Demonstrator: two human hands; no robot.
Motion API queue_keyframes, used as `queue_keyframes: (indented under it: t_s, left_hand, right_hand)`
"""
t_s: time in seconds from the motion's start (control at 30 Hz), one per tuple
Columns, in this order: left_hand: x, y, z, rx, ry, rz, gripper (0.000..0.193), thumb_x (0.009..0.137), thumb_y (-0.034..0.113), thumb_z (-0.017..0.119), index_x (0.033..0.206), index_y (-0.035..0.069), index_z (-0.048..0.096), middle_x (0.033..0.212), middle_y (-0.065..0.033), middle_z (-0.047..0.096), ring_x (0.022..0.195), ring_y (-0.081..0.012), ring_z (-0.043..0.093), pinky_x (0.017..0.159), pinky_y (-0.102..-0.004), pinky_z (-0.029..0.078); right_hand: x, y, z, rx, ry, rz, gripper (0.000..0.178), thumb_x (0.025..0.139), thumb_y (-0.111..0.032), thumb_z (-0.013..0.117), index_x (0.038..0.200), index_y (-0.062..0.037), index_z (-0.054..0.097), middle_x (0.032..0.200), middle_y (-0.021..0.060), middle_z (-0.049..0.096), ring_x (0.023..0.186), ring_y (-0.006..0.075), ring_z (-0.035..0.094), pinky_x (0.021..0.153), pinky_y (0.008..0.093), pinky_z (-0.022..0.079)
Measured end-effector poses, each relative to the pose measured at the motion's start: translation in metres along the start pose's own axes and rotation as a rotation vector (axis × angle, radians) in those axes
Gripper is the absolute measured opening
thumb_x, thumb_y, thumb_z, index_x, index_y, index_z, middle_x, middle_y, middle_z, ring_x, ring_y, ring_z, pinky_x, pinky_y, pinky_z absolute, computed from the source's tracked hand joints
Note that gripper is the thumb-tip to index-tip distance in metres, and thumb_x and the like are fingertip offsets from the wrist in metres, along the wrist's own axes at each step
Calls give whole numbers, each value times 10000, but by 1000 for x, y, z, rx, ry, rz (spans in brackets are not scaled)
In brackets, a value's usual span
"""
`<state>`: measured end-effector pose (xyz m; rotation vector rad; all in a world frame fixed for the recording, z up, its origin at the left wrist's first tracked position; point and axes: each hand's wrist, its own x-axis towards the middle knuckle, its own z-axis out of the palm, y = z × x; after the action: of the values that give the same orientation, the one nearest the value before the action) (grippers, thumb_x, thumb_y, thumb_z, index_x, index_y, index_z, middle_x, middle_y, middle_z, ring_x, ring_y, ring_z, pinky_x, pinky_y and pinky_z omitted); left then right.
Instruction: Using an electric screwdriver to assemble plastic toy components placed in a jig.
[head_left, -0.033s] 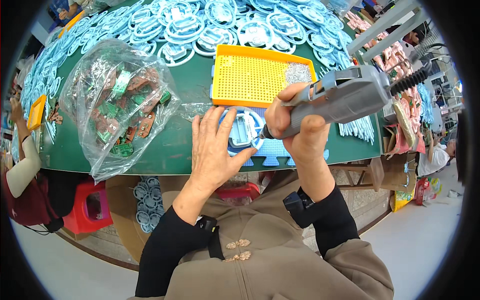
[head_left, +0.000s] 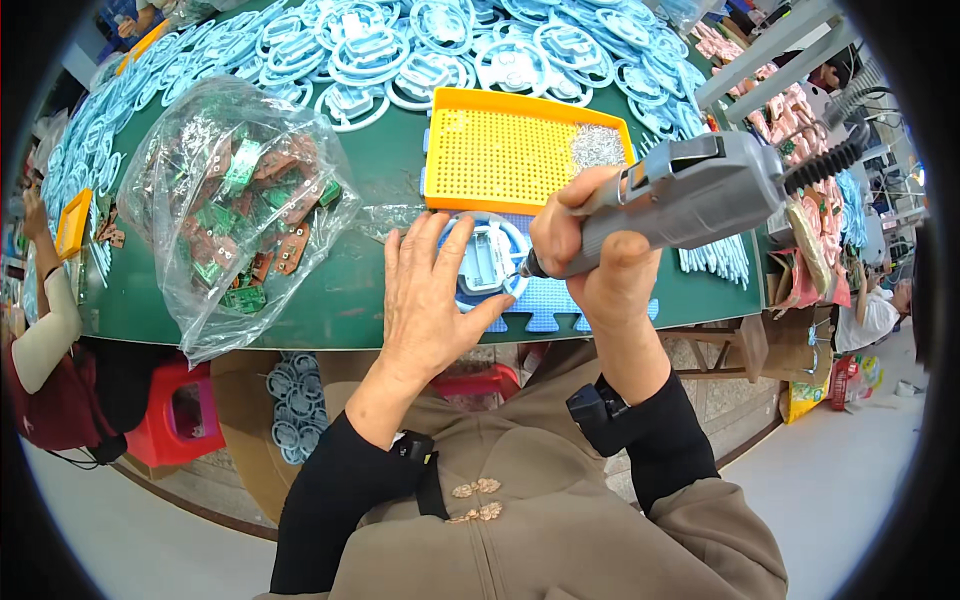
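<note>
A round light-blue plastic ring part (head_left: 486, 262) with a rectangular compartment in its middle lies on a blue foam mat (head_left: 545, 300) at the table's near edge. Over the part's left rim rests my left hand (head_left: 425, 290), fingers stretched out and spread, its thumb along the lower rim. My right hand (head_left: 598, 245) is wrapped round a grey electric screwdriver (head_left: 690, 190), which slants down to the left. The tool's tip meets the right side of the part's middle; the exact contact point is too small to make out.
Behind the part stands a yellow perforated tray (head_left: 500, 150) with small screws (head_left: 597, 146) in its right end. A clear plastic bag (head_left: 240, 200) of circuit boards lies left. Light-blue ring parts (head_left: 370, 55) pile up at the back. Thin light-blue sticks (head_left: 715, 258) lie right. Another person's arm (head_left: 45, 290) shows far left.
</note>
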<state>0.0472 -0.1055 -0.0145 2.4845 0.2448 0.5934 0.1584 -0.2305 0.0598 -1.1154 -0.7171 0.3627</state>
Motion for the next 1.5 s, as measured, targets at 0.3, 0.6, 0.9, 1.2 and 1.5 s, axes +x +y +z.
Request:
queue_keyframes:
  t_s: [0.3,0.6,0.9,1.2,1.5]
  left_hand:
    - [9,-3,3,-8,30,-9,790,608,319,860,1273,82,506,1282,-150,442,1271,-354,387,1097,-607,207]
    - [14,-7,-3,-40,26,15,803,578,337,871,1262,112,516,1279,-135,437,1249,-355,391,1076,-629,213]
    - [14,-6,-9,-54,-51,0,803,586,329,877,1268,120,509,1281,-133,454,1265,-368,384,1091,-620,193]
    - [16,-12,-10,-127,-45,-5,763,590,313,875,1238,83,543,1271,-144,455,1272,-371,379,1110,-600,195]
    - [20,-17,-8,-210,-33,6,806,545,323,883,1233,66,550,1255,-160,467,1227,-380,410,1084,-599,256]
  right_hand:
    - [2,5,12,15,13,4,613,694,-577,799,777,-31,534,550,28,496,456,145,474,416,261,362]
    - [5,17,6,-78,17,-34,546,748,-516,788,869,-43,545,546,27,477,444,135,453,393,269,340]
    - [17,7,6,48,-103,112,542,774,-532,757,904,-54,538,561,21,489,456,130,456,392,258,335]
    - [115,13,-3,22,-39,-109,467,913,-442,645,1116,-31,554,682,19,533,575,129,500,525,273,396]
    - [170,66,-1,40,10,-129,439,867,-388,728,1024,-11,570,645,21,565,539,133,530,534,281,434]
